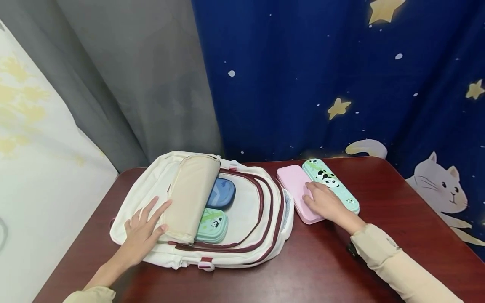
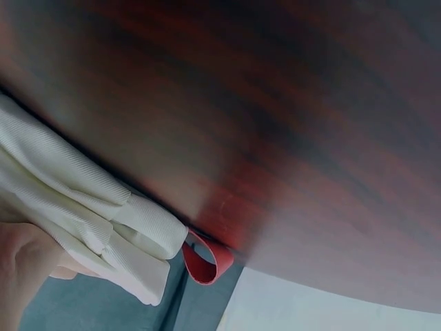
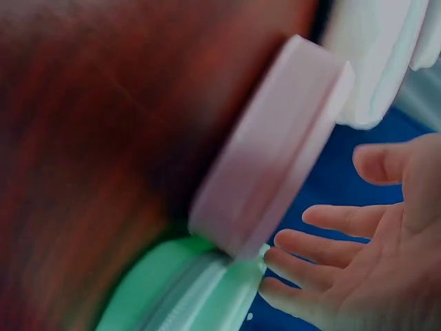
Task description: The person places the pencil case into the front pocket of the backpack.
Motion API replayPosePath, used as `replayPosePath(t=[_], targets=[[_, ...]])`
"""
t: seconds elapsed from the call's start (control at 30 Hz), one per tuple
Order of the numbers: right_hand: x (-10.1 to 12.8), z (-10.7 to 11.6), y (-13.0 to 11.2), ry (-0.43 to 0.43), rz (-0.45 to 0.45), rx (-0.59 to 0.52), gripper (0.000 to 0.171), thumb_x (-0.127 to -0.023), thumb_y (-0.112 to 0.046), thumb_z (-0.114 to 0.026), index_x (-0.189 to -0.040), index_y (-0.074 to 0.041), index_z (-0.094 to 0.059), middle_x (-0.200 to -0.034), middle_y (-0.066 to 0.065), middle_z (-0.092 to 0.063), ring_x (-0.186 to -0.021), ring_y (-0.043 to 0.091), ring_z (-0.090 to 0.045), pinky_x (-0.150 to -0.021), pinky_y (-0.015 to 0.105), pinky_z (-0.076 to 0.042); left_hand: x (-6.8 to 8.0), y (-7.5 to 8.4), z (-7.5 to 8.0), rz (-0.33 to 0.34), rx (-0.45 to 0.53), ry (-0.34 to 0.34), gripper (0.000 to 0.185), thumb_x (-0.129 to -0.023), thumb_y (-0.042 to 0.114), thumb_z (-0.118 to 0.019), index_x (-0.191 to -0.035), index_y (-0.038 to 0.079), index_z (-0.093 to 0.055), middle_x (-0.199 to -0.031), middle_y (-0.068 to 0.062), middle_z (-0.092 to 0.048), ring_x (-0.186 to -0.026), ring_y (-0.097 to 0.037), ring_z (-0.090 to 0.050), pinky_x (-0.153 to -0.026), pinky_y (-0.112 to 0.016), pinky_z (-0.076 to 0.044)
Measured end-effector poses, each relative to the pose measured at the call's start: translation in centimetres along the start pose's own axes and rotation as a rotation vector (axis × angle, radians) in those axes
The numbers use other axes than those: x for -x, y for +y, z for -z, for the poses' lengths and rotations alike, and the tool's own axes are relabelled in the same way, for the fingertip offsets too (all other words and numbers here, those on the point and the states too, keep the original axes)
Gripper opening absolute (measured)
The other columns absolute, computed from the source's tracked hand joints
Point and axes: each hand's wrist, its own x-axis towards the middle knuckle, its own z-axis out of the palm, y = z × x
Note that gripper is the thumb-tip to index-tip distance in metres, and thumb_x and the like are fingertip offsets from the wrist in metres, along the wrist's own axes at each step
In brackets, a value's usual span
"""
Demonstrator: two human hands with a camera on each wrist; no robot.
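Observation:
A white backpack (image 1: 246,214) with dark red piping lies flat on the table. My left hand (image 1: 142,233) rests with fingers spread on its beige front pocket (image 1: 191,193). From the pocket's opening stick out a blue case (image 1: 223,193) and a mint green panda case (image 1: 213,227), their other ends hidden inside. Right of the backpack lies a pink pencil case (image 1: 295,183), alongside a longer mint panda pencil case (image 1: 345,195). My right hand (image 1: 327,204) is over the pink case; in the right wrist view its fingers (image 3: 337,219) are extended and spread above the case tops.
The dark red wooden table (image 1: 257,282) ends at a blue starry curtain (image 1: 288,84) and a grey curtain (image 1: 151,84) behind. A red loop (image 2: 207,265) sticks out from the backpack's edge in the left wrist view.

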Motion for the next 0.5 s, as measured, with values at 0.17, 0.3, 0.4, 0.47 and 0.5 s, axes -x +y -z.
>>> replayPosePath(t=[0.17, 0.3, 0.4, 0.47, 0.5], targets=[[0.5, -1.0, -0.2, 0.0, 0.017, 0.081, 0.061, -0.084, -0.027, -0.061, -0.126, 0.016, -0.046, -0.124, 0.034, -0.047, -0.116, 0.047, -0.044, -0.097, 0.061, -0.027, 0.0, 0.1, 0.0, 0.001, 0.01, 0.0, 0.057, -0.094, 0.035, -0.05, -0.146, 0.032, -0.029, -0.15, -0.015, -0.015, -0.123, -0.056, -0.015, -0.08, -0.073, -0.006], [0.8, -1.8, -0.3, 0.019, 0.03, 0.115, 0.067, -0.084, -0.033, -0.062, -0.125, 0.017, -0.045, -0.124, 0.036, -0.045, -0.117, 0.05, -0.041, -0.099, 0.058, -0.027, 0.1, 0.2, 0.0, 0.008, 0.012, -0.009, 0.057, -0.094, 0.036, -0.05, -0.147, 0.033, -0.028, -0.15, -0.015, -0.014, -0.123, -0.056, -0.014, -0.08, -0.074, -0.005], [1.0, -2.3, -0.4, 0.04, 0.046, 0.128, 0.066, -0.084, -0.034, -0.062, -0.123, 0.017, -0.047, -0.124, 0.037, -0.044, -0.117, 0.05, -0.04, -0.099, 0.056, -0.028, 0.1, 0.1, 0.0, 0.01, 0.01, -0.01, 0.057, -0.094, 0.037, -0.049, -0.147, 0.033, -0.027, -0.151, -0.015, -0.014, -0.123, -0.057, -0.014, -0.08, -0.075, -0.003], [1.2, -2.6, -0.4, 0.044, 0.046, 0.121, 0.067, -0.084, -0.034, -0.062, -0.124, 0.017, -0.045, -0.126, 0.037, -0.042, -0.119, 0.051, -0.038, -0.101, 0.055, -0.027, 0.0, 0.1, 0.1, 0.009, 0.01, -0.01, 0.057, -0.094, 0.037, -0.049, -0.147, 0.033, -0.028, -0.151, -0.015, -0.014, -0.123, -0.057, -0.014, -0.081, -0.076, -0.003], [1.2, -2.7, -0.4, 0.041, 0.043, 0.117, 0.068, -0.083, -0.033, -0.063, -0.125, 0.018, -0.044, -0.127, 0.038, -0.041, -0.12, 0.051, -0.037, -0.101, 0.054, -0.026, 0.0, 0.1, 0.0, 0.008, 0.01, -0.011, 0.057, -0.094, 0.037, -0.05, -0.147, 0.033, -0.028, -0.151, -0.015, -0.014, -0.123, -0.057, -0.014, -0.081, -0.076, -0.003]])
